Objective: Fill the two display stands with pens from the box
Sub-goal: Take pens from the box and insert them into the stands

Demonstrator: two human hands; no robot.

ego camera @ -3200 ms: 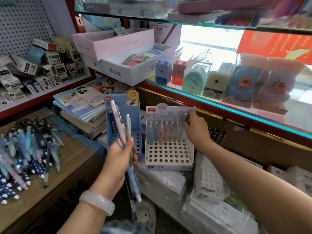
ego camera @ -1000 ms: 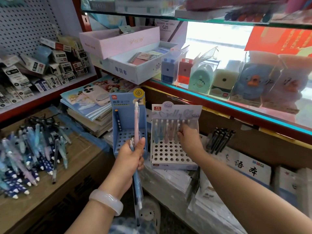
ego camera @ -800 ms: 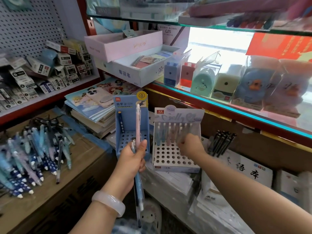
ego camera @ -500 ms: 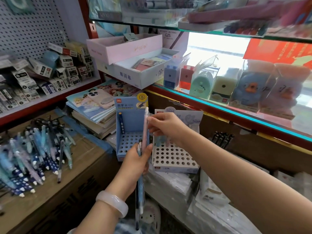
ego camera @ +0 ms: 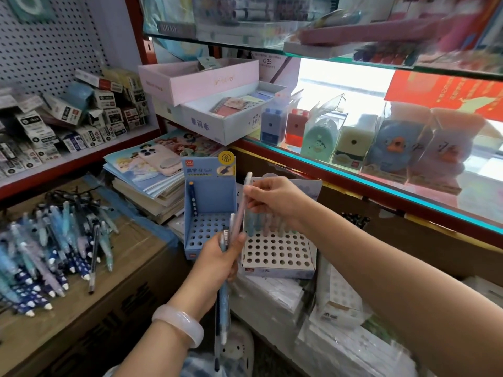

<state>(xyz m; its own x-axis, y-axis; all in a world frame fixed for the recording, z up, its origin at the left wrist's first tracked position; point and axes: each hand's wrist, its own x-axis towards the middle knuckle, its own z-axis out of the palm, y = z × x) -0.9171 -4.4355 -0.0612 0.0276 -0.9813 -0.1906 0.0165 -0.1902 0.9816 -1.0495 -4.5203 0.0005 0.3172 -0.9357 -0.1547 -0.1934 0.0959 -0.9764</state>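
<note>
My right hand (ego camera: 275,200), down at the white stand (ego camera: 277,254) a second ago, has come up and now pinches the pink pen (ego camera: 241,208) near its top, in front of both stands. My left hand (ego camera: 220,261) still grips the blue pens (ego camera: 223,300) and the pink pen's lower end. Blue stand (ego camera: 209,213) holds one dark pen (ego camera: 192,197); the white stand's back row is filled. Loose pens (ego camera: 49,248) lie on the cardboard box (ego camera: 130,257) at left.
</note>
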